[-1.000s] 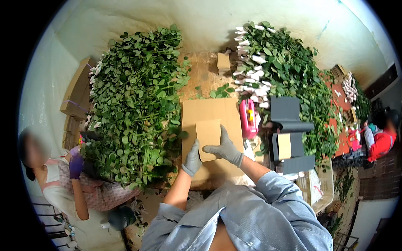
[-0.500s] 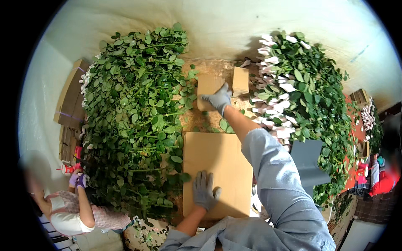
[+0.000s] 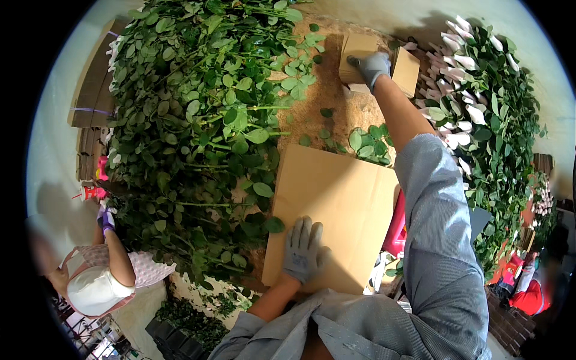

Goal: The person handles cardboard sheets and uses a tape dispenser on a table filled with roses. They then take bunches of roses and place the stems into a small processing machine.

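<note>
My left hand (image 3: 303,251), in a grey glove, lies flat with fingers stretched out on a large cardboard sheet or flat box (image 3: 336,192) in front of me. At the far side of the table my gloved right hand (image 3: 373,67) spans a small stack of cardboard pieces (image 3: 359,45). Its thumb is over the stack's left part and its other fingers are at the right side, partly hidden. Close to its right stands a second small cardboard stack (image 3: 406,69).
A big heap of leafy stems (image 3: 198,120) fills the left. On the right, stems carry pale-wrapped flower heads (image 3: 456,78). Loose leaves (image 3: 369,144) lie beyond the sheet. Something pink (image 3: 396,231) shows beside my right arm. Another person (image 3: 99,270) works at far left.
My right hand has moved away from me, from lying spread on cardboard to spanning the small stack. The view has shifted. My left hand stays on the large sheet.
</note>
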Action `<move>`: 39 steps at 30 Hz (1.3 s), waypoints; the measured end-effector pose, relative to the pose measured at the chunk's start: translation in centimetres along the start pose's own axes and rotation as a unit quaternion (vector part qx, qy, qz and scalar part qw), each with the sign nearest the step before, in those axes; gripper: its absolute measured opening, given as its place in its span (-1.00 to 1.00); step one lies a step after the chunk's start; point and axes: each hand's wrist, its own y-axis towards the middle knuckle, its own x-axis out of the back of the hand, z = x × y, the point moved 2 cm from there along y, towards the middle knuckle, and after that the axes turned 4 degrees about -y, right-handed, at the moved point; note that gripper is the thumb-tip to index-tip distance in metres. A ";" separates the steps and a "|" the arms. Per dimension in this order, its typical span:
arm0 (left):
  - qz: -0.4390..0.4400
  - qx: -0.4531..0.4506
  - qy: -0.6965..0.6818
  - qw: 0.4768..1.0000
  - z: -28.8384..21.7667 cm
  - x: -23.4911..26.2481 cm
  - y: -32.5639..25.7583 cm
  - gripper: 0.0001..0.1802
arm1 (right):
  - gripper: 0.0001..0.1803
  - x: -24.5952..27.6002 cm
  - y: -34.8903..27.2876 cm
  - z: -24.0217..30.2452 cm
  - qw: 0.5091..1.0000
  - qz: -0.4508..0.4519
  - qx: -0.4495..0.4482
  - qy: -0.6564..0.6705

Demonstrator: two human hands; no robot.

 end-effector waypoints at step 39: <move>-0.002 -0.011 0.162 0.987 -0.7 -1.0 -1.1 -0.09 | -0.24 -1.5 -67.0 -22.3 0.924 0.069 -0.233 0.296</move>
